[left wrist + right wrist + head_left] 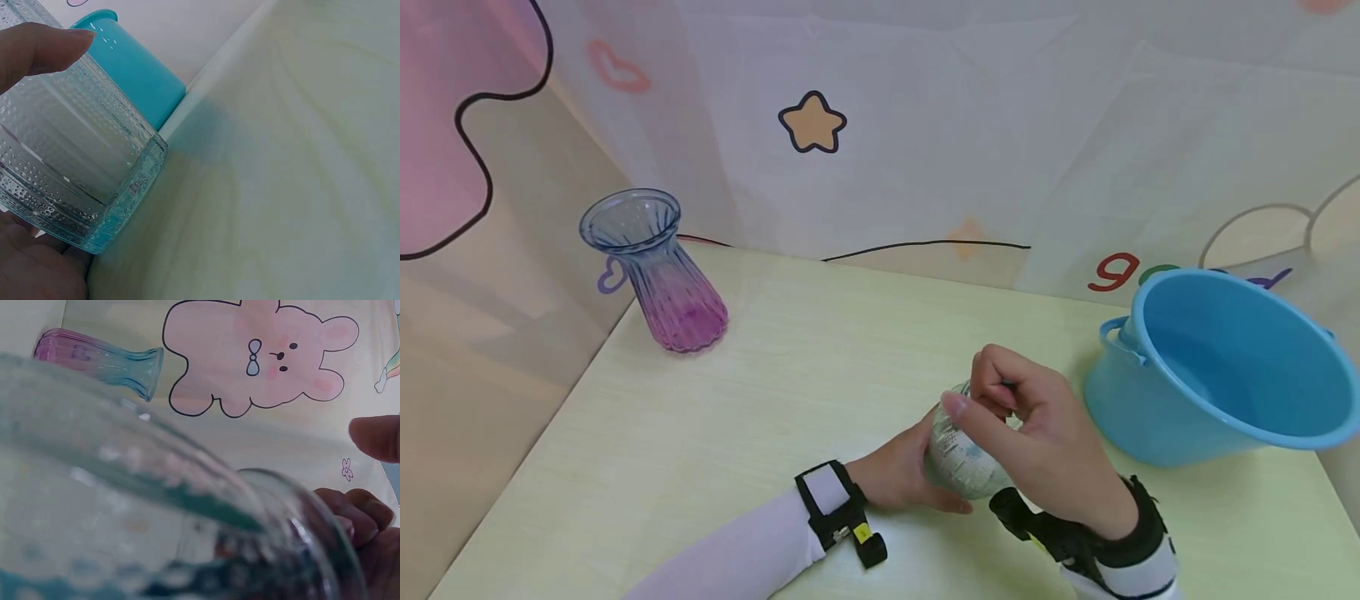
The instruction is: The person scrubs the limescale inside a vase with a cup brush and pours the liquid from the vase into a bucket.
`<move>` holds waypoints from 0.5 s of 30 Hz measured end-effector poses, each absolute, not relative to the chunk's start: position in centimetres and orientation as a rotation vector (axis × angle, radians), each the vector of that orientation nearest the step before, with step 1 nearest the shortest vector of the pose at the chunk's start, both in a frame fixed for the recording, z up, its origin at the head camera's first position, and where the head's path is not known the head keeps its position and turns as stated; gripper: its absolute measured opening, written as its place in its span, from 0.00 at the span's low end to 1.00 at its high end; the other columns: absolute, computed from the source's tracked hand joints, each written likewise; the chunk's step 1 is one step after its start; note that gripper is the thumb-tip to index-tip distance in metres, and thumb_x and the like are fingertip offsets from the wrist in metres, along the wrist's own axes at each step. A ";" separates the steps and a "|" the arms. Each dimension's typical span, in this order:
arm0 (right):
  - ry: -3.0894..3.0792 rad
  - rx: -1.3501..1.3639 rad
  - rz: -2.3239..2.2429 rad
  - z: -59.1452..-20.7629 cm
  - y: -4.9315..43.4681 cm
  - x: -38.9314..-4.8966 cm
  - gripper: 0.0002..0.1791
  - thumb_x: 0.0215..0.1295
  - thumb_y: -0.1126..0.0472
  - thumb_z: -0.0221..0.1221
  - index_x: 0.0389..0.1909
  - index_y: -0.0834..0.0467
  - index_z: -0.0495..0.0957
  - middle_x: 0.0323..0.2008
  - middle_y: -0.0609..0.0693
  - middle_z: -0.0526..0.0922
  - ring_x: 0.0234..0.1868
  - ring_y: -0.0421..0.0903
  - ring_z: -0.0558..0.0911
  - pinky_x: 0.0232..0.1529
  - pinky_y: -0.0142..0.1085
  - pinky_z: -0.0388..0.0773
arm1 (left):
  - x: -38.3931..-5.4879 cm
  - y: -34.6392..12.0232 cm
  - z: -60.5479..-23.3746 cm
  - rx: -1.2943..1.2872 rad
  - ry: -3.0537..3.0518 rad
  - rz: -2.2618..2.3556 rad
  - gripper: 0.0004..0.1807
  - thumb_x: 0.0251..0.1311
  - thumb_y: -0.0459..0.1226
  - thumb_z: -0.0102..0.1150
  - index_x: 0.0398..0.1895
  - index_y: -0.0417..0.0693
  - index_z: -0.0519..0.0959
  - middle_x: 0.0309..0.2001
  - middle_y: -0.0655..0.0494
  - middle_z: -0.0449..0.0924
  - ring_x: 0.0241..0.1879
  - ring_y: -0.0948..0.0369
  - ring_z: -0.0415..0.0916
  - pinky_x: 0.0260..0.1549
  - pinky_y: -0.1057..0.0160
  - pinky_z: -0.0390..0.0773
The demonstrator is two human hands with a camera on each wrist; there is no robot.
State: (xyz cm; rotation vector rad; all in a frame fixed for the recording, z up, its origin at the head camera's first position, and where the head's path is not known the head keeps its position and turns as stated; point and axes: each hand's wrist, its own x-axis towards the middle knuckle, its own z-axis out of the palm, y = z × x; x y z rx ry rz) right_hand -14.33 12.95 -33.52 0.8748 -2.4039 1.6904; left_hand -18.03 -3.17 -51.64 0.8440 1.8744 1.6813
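Note:
A clear, slightly green glass jar (962,462) with a dotted, ribbed surface stands tilted in my left hand (898,475). In the left wrist view, the left thumb (50,50) lies along one side of the jar (69,144), with the other fingers partly hidden behind it. My right hand (1037,433) is at the jar's top, its fingers curled. Seen from the right wrist, the thumb (378,437) stands apart from the curled fingers (356,515), close to the glass rim (325,531). Nothing shows in the right hand.
A blue bucket (1120,408) stands on the right of the pale table (820,350). At the back left is a ribbed glass vase (677,292), blue above and pink below. A printed cloth (887,167) hangs behind the table.

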 end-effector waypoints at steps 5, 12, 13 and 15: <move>-2.188 0.944 1.843 -33.6 12.9 -14.5 0.22 0.61 0.80 0.58 0.22 0.59 0.57 0.22 0.47 0.55 0.25 0.43 0.60 0.24 0.36 0.56 | -18.1 -3.2 -51.7 0.844 1.870 1.686 0.63 0.47 0.34 0.81 0.78 0.77 0.47 0.69 0.63 0.68 0.64 0.65 0.70 0.67 0.64 0.69; -1.704 0.988 2.067 -34.1 13.3 -14.7 0.19 0.61 0.83 0.49 0.19 0.62 0.55 0.20 0.50 0.59 0.25 0.44 0.64 0.24 0.36 0.55 | -18.2 -3.1 -51.6 0.861 1.888 1.664 0.66 0.46 0.35 0.82 0.79 0.79 0.45 0.71 0.65 0.67 0.67 0.65 0.70 0.70 0.61 0.67; -1.642 1.001 2.085 -34.1 13.4 -14.8 0.19 0.62 0.82 0.49 0.19 0.62 0.55 0.20 0.50 0.60 0.26 0.44 0.65 0.25 0.36 0.55 | -18.2 -3.1 -51.6 0.857 1.895 1.661 0.67 0.46 0.35 0.83 0.79 0.80 0.45 0.71 0.65 0.67 0.67 0.65 0.69 0.70 0.61 0.67; -1.504 1.044 2.134 -34.1 13.6 -14.8 0.20 0.64 0.80 0.49 0.18 0.62 0.55 0.20 0.52 0.61 0.25 0.46 0.64 0.26 0.36 0.54 | -18.1 -3.2 -51.6 0.850 1.911 1.651 0.68 0.45 0.35 0.83 0.80 0.80 0.44 0.72 0.65 0.65 0.67 0.65 0.69 0.70 0.60 0.66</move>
